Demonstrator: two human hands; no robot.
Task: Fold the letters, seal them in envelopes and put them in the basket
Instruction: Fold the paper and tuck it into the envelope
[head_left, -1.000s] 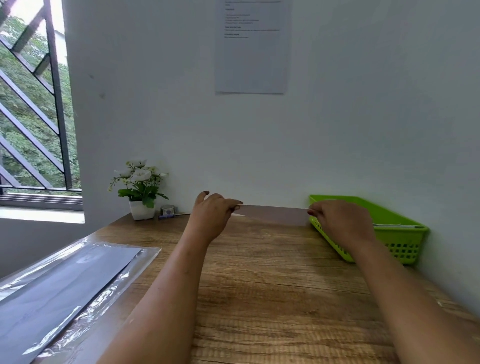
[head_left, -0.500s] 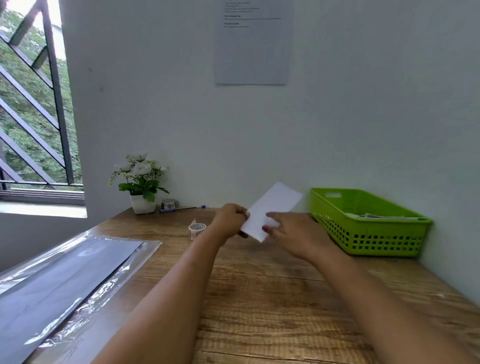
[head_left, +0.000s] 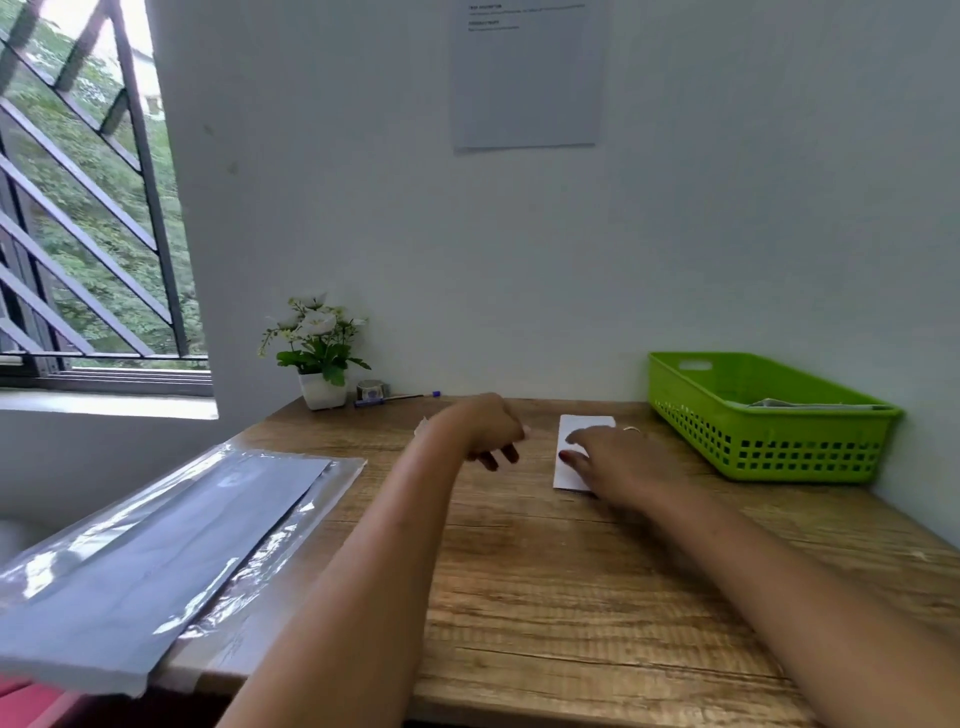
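Pressing rectangular white paper (head_left: 587, 423), right hand (head_left: 618, 462), woodgrain desk (head_left: 519, 571)

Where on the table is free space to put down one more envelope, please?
The widest bare patch is the near part of the table, between the plastic sleeve and the right edge, crossed by both forearms. A narrow strip lies between the white paper and the basket. Crowded: the back left corner, with flower pot, tape roll and pen.
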